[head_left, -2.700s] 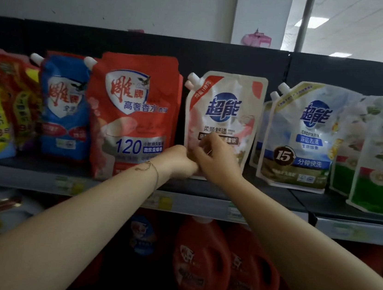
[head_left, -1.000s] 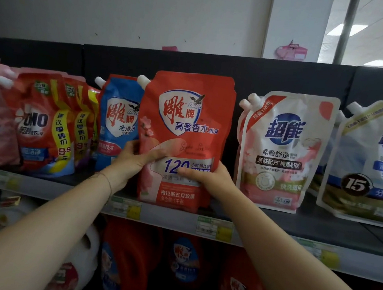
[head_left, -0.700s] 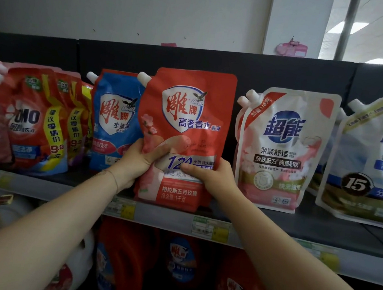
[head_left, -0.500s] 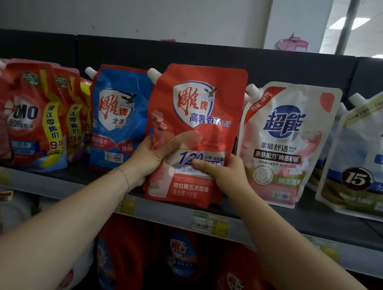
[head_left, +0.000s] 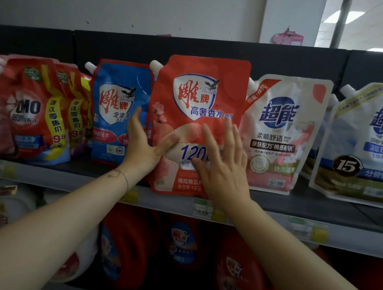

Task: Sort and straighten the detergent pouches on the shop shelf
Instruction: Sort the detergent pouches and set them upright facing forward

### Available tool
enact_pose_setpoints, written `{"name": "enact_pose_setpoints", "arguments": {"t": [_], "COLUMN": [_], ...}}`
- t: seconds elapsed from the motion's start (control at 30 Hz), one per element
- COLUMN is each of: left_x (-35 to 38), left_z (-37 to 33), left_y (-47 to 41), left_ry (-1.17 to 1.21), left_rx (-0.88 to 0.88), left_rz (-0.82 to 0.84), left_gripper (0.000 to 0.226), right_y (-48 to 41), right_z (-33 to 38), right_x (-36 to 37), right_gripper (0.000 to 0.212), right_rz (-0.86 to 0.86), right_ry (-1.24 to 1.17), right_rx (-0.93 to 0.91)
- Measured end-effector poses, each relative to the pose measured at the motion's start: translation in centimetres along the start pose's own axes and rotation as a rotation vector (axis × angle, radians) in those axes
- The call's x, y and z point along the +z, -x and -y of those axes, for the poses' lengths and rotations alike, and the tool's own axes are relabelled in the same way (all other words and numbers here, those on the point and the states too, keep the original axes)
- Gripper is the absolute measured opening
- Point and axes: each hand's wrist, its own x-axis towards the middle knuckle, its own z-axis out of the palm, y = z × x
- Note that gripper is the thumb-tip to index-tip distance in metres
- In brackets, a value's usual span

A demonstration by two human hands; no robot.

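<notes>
A red detergent pouch (head_left: 199, 92) with a white spout stands upright on the black shelf (head_left: 322, 209), close to its front edge. My left hand (head_left: 141, 146) grips the pouch's left side, thumb across the front and fingers up between it and the blue pouch (head_left: 115, 111). My right hand (head_left: 223, 168) lies flat on the lower front of the red pouch with fingers spread. A white and pink pouch (head_left: 280, 136) stands just right of it, then a white and blue pouch (head_left: 373, 148). Red and yellow pouches (head_left: 30, 110) lean at the left.
Price tags run along the shelf's front rail (head_left: 296, 227). Red detergent bottles (head_left: 242, 276) and a white one (head_left: 79, 261) fill the shelf below. A black back panel (head_left: 197, 49) rises behind the pouches, with a white wall above it.
Both hands left the white and pink pouch and took the red one, shifting it right against that pouch. My right hand has now let go and spread flat on its front.
</notes>
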Motion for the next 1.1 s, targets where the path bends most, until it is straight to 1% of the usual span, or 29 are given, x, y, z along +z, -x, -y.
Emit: {"name": "enact_pose_setpoints", "arguments": {"t": [0.03, 0.1, 0.17, 0.23, 0.3, 0.37, 0.5, 0.63, 0.73, 0.8, 0.87, 0.97, 1.03, 1.1], "left_x": [-0.4, -1.2, -1.8, -2.3, -2.4, -2.3, -2.1, -1.8, -1.6, -1.9, -2.6, -3.7, -4.4, -4.9], "left_z": [-0.2, -0.4, -0.1, 0.7, 1.5, 2.0, 2.5, 2.7, 2.6, 2.4, 2.5, 2.6, 2.2, 1.6], "left_y": [0.4, 1.5, 2.3, 2.5, 2.4, 2.1, 0.8, 0.2, 0.1, 0.1, 0.4, 1.2, 1.6, 1.8], "left_ry": [-0.078, -0.25, -0.435, -0.621, -0.742, -0.812, -0.916, -1.006, -1.03, -1.017, -0.999, -0.959, -0.911, -0.88], "left_rx": [0.117, 0.371, 0.555, 0.629, 0.616, 0.585, 0.531, 0.491, 0.452, 0.454, 0.471, 0.524, 0.556, 0.578], "left_rz": [0.0, 0.064, 0.213, 0.344, 0.415, 0.439, 0.447, 0.418, 0.427, 0.447, 0.463, 0.456, 0.45, 0.444], "left_gripper": [0.113, 0.112, 0.115, 0.116, 0.112, 0.108, 0.108, 0.112, 0.117, 0.116, 0.112, 0.101, 0.092, 0.085], "right_y": [0.2, 0.4, 0.4, 0.0, -0.4, -0.7, -1.0, -1.4, -1.9, -2.2, -2.3, -1.6, -1.2, -1.0], "right_z": [0.0, 0.0, 0.0, -0.2, -0.4, -0.5, -0.4, -0.5, -0.2, 0.0, 0.3, 0.9, 1.5, 2.1], "right_x": [0.1, 0.2, 0.1, -0.3, -0.7, -0.5, 1.0, 2.3, 2.5, 2.0, 1.1, 0.0, -0.4, -0.9], "right_gripper": [0.062, 0.059, 0.066, 0.081, 0.101, 0.105, 0.098, 0.097, 0.098, 0.098, 0.098, 0.095, 0.091, 0.082], "right_rz": [0.025, 0.124, 0.261, 0.404, 0.498, 0.525, 0.469, 0.456, 0.498, 0.577, 0.624, 0.637, 0.578, 0.501], "right_ry": [0.04, 0.054, 0.038, 0.04, 0.076, 0.12, 0.165, 0.187, 0.194, 0.183, 0.179, 0.183, 0.185, 0.148], "right_rx": [-0.067, -0.12, -0.129, -0.155, -0.185, -0.185, -0.16, -0.143, -0.123, -0.122, -0.141, -0.174, -0.195, -0.178]}}
